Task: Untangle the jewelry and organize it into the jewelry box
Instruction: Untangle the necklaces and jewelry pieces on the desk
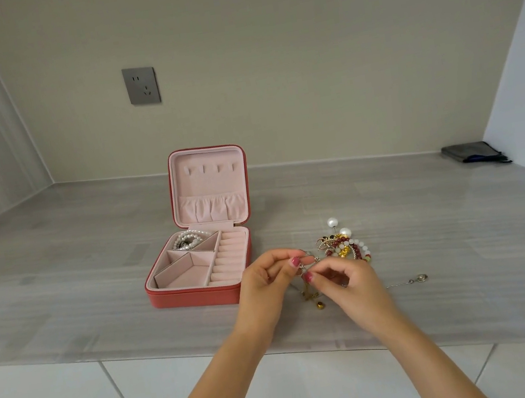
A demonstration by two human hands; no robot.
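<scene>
At frame centre we see the coral jewelry box (200,294) open, its lid upright, with a pearl strand (189,239) coiled in its rear-left compartment. To its right lies the tangled jewelry (345,245): red and white beads, gold pieces, two large pearls. A thin chain (407,282), perhaps silver, trails lower right.

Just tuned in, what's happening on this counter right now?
A person is working a small tangled chain apart, pinching it between the left hand and right hand just above the counter. The pink jewelry box stands open with a pearl strand already in a back compartment. A beaded pile still waits beside the hands.
</scene>
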